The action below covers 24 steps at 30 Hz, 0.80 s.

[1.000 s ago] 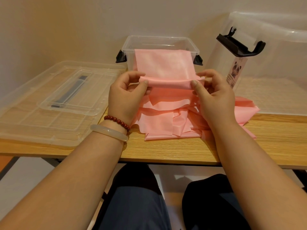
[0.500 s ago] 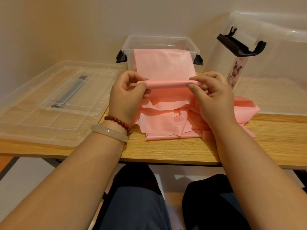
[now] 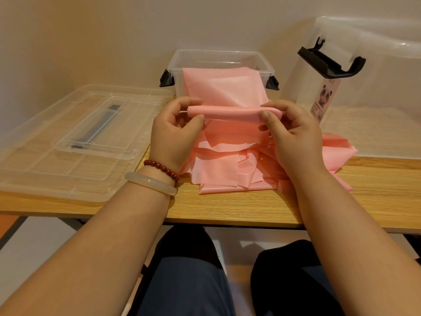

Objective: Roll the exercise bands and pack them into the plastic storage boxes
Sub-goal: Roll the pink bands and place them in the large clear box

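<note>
Plain off-white wall behind, unmarked, with a warm yellowish cast towards the left. Light wood-grain table set against it. Lighting soft and dim. Pale floor below the table; dark table leg at lower left.

Large clear box cut off at right edge; panda label print illegibly small

A pink exercise band is partly rolled. Its tight, level roll is pinched at either end by the left hand and right hand, and the flat remainder reaches back to the front rim of the small clear storage box. More pink bands lie crumpled beneath the roll. A larger clear box stands to the right.
</note>
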Each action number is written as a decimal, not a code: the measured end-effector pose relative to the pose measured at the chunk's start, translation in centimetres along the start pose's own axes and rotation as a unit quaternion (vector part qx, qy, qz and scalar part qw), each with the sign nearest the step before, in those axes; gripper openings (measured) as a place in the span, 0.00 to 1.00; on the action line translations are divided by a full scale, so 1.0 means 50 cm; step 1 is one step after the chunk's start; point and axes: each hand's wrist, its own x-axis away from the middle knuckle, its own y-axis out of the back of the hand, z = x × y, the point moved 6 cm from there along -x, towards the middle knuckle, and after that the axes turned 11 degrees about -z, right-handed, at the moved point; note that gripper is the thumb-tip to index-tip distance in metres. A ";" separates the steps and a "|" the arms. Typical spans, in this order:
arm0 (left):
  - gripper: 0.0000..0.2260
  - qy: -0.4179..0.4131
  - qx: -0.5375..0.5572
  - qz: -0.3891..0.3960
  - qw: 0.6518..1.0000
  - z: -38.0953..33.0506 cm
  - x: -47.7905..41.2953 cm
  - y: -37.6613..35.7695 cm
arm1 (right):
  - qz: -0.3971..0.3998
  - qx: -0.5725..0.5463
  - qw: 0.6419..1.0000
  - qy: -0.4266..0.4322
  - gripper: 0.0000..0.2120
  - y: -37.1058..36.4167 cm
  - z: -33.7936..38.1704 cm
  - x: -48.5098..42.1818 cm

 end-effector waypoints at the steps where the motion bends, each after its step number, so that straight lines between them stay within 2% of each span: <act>1: 0.11 0.002 0.006 -0.008 1.000 -0.002 0.001 0.001 | 0.004 -0.008 1.000 -0.008 0.07 -0.001 0.000 0.001; 6: 0.09 -0.007 0.007 -0.027 1.000 -0.010 0.003 0.004 | 0.025 -0.029 0.999 -0.031 0.08 -0.007 -0.001 0.005; 10: 0.08 -0.008 0.003 -0.029 1.000 -0.008 0.002 0.007 | 0.045 -0.013 0.999 -0.015 0.13 -0.011 -0.004 0.007; 18: 0.09 0.000 -0.002 -0.026 1.000 -0.002 0.001 0.003 | 0.014 0.012 1.000 0.001 0.05 -0.006 -0.007 0.003; 24: 0.06 0.002 0.004 -0.030 1.000 0.006 -0.004 0.006 | -0.006 0.048 0.998 0.033 0.04 -0.003 -0.004 -0.004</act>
